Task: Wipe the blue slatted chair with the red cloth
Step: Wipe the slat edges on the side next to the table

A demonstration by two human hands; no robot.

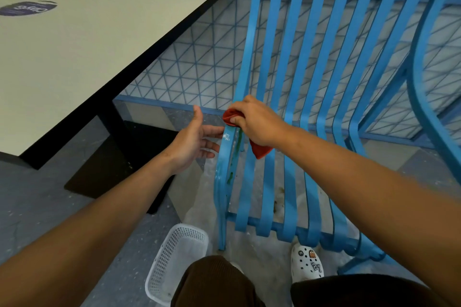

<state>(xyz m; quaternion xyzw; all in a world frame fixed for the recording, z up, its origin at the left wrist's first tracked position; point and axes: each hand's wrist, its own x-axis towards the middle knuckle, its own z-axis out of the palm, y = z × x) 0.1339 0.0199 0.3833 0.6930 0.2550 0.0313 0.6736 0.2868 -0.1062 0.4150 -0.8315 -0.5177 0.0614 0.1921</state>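
While the person is standing at the front edge of the blue slatted chair point(321, 97), the head view is showing the right hand point(257, 123) bunching the red cloth point(260, 150) and pressing it against the leftmost slat, right where seat is curving up into backrest. Fingers are curling closed around the wad, thumb pinning one end; a loose tail is hanging out under the palm. Bunching is probably giving a firmer pad for rubbing a narrow slat. Left hand point(197, 139) is hovering just beside the chair's outer left rail, fingers spread and loosely extended, holding nothing, fingertips nearly touching the rail; likely positioning to steady the frame, though actual contact is hard to confirm. Green streaks and pale residue are showing on that left rail and slat below the cloth, which is likely explaining the attention here. Remaining slats are looking untouched, so the job is seeming early. White mesh basket point(174, 264) is sitting on the floor near the person's leg; a table point(82, 47) is standing well apart on the left. No other view is available.
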